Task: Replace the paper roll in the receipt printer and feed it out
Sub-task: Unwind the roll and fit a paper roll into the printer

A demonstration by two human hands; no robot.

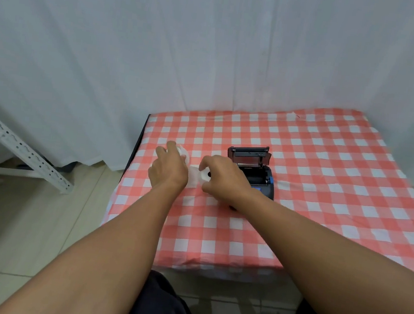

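Both hands at the paper rolls, printer lid up.

The left hand [169, 169] reaches palm-down over a white paper roll [185, 154] near the checked cloth's [326, 197] left edge; whether its fingers close on it I cannot tell. The right hand [224, 179] pinches a second roll [202, 176] by its rim, just beside the open receipt printer [256, 168]. Such rolls are probably light, firm and prone to unwinding, best gripped across the flat ends.
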